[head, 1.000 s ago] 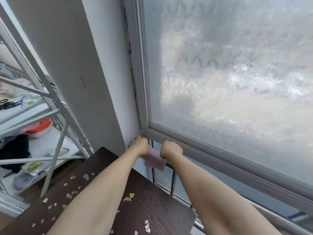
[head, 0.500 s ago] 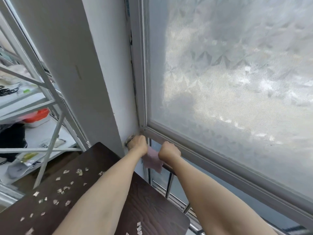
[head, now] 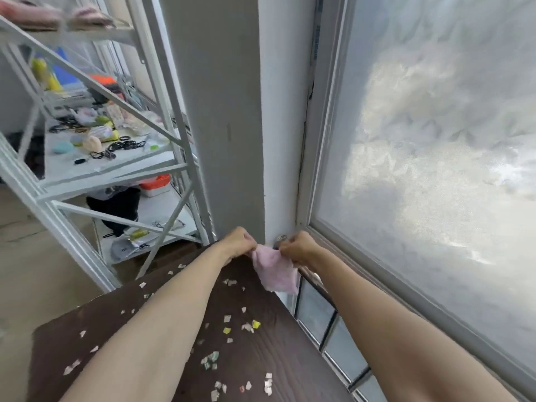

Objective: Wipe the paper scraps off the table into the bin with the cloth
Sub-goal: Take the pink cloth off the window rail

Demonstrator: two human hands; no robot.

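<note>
A pale pink cloth (head: 274, 272) hangs between my two hands above the far corner of the dark wooden table (head: 275, 343). My left hand (head: 239, 242) pinches its upper left corner and my right hand (head: 297, 248) pinches its upper right corner. Several small paper scraps (head: 226, 330), white, yellow and greenish, lie scattered over the tabletop on both sides of my left forearm. No bin is in view.
A white pillar (head: 220, 111) stands just behind the table's far corner. A frosted window (head: 435, 140) fills the right side, with a railing (head: 327, 320) below it. A white metal shelf rack (head: 95, 169) with small items stands at the left.
The view has swung left and down, so more of the table and rack shows. Both hands have come back from the window sill with the cloth, which now hangs free over the table's corner.
</note>
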